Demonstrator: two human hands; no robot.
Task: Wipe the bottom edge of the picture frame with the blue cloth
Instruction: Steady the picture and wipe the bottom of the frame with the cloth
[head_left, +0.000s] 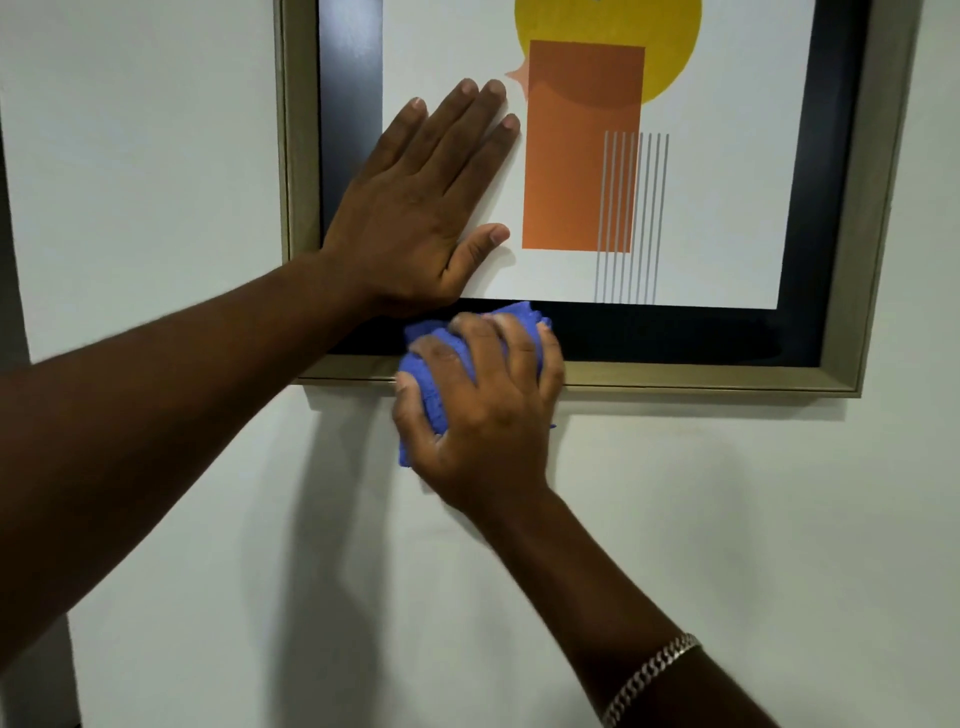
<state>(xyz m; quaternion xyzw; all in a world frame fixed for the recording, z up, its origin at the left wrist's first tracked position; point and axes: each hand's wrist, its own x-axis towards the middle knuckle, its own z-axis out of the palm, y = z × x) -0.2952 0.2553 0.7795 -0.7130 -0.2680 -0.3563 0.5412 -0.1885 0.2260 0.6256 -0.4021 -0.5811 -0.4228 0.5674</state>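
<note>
A picture frame with a pale gold moulding and a black inner border hangs on a white wall. Its print shows an orange rectangle, a yellow disc and thin grey lines. My left hand lies flat on the glass at the lower left, fingers spread, holding nothing. My right hand grips a bunched blue cloth and presses it against the frame's bottom edge, left of the middle. The cloth covers that stretch of the moulding and hangs a little below it onto the wall.
White wall surrounds the frame on the left, right and below. A dark vertical strip runs down the far left. A silver chain bracelet sits on my right wrist.
</note>
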